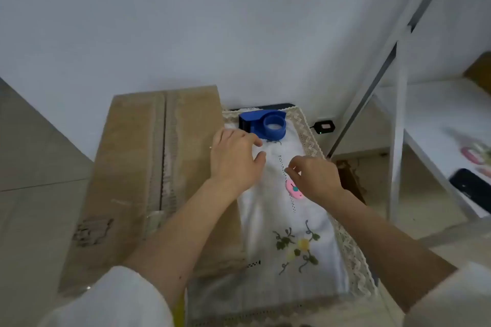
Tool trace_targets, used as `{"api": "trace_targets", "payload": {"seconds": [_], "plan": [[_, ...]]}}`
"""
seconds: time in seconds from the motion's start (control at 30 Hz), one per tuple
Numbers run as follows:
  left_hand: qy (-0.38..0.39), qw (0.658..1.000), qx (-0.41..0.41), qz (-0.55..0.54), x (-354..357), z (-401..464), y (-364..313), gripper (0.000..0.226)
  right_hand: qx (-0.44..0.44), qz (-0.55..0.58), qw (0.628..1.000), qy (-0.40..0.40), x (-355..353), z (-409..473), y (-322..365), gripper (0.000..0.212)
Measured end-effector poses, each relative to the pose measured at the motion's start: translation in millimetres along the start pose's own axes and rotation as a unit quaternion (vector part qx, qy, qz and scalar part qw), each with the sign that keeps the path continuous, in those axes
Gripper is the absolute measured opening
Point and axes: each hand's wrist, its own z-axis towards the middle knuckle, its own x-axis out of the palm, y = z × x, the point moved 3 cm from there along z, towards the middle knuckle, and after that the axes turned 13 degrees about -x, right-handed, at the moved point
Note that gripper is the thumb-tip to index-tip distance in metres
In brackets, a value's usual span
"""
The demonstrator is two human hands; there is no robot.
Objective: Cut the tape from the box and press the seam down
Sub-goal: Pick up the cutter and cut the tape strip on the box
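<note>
A large brown cardboard box [127, 167] lies on the left, its middle seam [163, 156] covered by a strip of clear tape. A blue tape dispenser [264, 123] rests on the white embroidered cloth [268, 223] to the right of the box. My left hand [233, 159] hovers just below the dispenser with fingers spread and holds nothing. My right hand [314, 176] hangs over the cloth with thumb and forefinger nearly pinched, right above a small pink cutter [293, 190]. Whether it touches the cutter is unclear.
The cloth has a lace border [313, 146] and covers a small table against the white wall. A black charger [325, 126] with a green light sits behind it. A white shelf [438, 141] on the right holds a dark phone [470, 188].
</note>
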Motion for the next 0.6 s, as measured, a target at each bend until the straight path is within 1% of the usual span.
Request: {"api": "trace_targets", "payload": {"seconds": [0.13,0.27,0.33,0.43,0.5,0.6], "plan": [[-0.055,0.998,0.037,-0.004,11,4,8,0.028,0.02,0.008,1.0,-0.006,31,3,-8,0.03],[-0.102,0.992,0.066,-0.02,7,-6,10,0.027,0.017,0.006,0.999,-0.051,46,3,-4,0.03],[-0.12,0.99,0.066,-0.027,-1,-14,13,0.024,0.011,0.002,0.997,-0.073,46,-1,1,0.03],[-0.141,0.986,0.055,-0.063,-14,-41,21,0.022,0.002,-0.002,0.994,-0.111,39,-23,16,0.03],[-0.151,0.983,0.027,-0.106,-28,-65,29,0.02,-0.001,-0.005,0.991,-0.132,32,-46,27,0.03],[-0.164,0.976,-0.01,-0.143,-47,-106,43,0.02,-0.007,-0.014,0.99,-0.138,24,-83,48,0.032]]}}
